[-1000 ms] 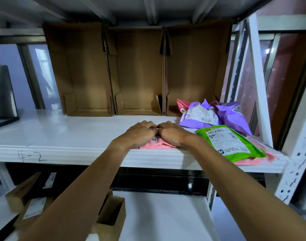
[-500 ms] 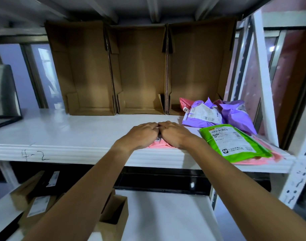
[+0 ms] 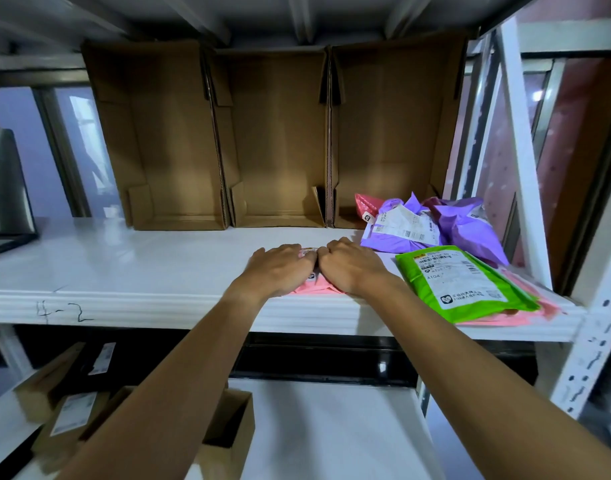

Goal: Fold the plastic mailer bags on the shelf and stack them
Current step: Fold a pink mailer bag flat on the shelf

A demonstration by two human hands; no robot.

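A pink mailer bag point(image 3: 312, 288) lies near the front edge of the white shelf point(image 3: 141, 271), mostly hidden under both hands. My left hand point(image 3: 280, 271) and my right hand point(image 3: 352, 268) press down on it side by side, knuckles touching, fingers curled onto the plastic. A strip of its label shows between the fingertips. To the right lies a flat green mailer point(image 3: 460, 282) with a white label, on top of another pink mailer point(image 3: 543, 308). Behind it sit crumpled purple mailers point(image 3: 401, 226) and a reddish-pink bag point(image 3: 364, 206).
Three open cardboard bins point(image 3: 276, 140) stand on their sides along the back of the shelf. A white upright post point(image 3: 519, 150) bounds the right end. Below, a lower shelf point(image 3: 325, 427) holds small cardboard boxes point(image 3: 72, 410) at the left.
Both hands stay on the pink mailer in almost the same spot. The left hand's fingers have flattened a little, and a bit of the label now shows between the hands.
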